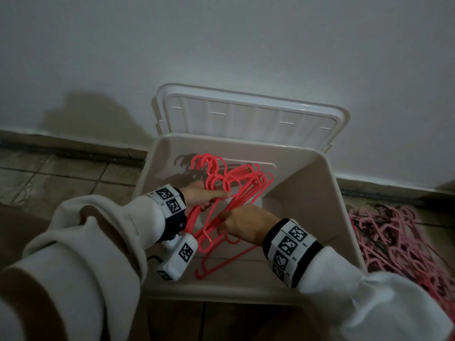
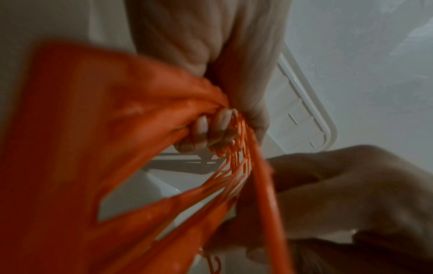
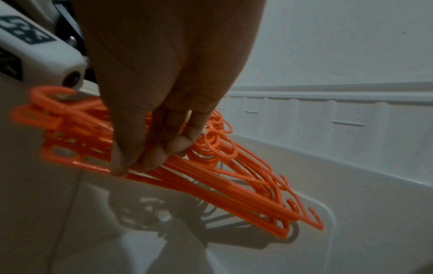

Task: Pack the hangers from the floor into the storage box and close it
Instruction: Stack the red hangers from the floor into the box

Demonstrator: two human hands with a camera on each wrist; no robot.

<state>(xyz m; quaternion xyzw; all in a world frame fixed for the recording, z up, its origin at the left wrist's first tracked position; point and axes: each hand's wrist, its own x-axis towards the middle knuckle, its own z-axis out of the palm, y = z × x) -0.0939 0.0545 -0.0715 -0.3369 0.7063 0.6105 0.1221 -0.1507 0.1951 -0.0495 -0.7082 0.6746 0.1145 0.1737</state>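
Cream sleeves (image 1: 81, 242), black wristbands (image 1: 293, 252), white checker-marked tags (image 1: 183, 253)

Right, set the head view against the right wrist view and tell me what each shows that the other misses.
Only the head view shows the pile of pink hangers on the floor right of the storage box, the tiled floor, both sleeves, and the left hand gripping the bunch.

Only the right wrist view shows the right hand's fingertips pinching the bars from close by, and the bunch's shadow on the box bottom.

Both show the right hand holding the bunch of red hangers inside the box, and the open lid leaning against the wall.
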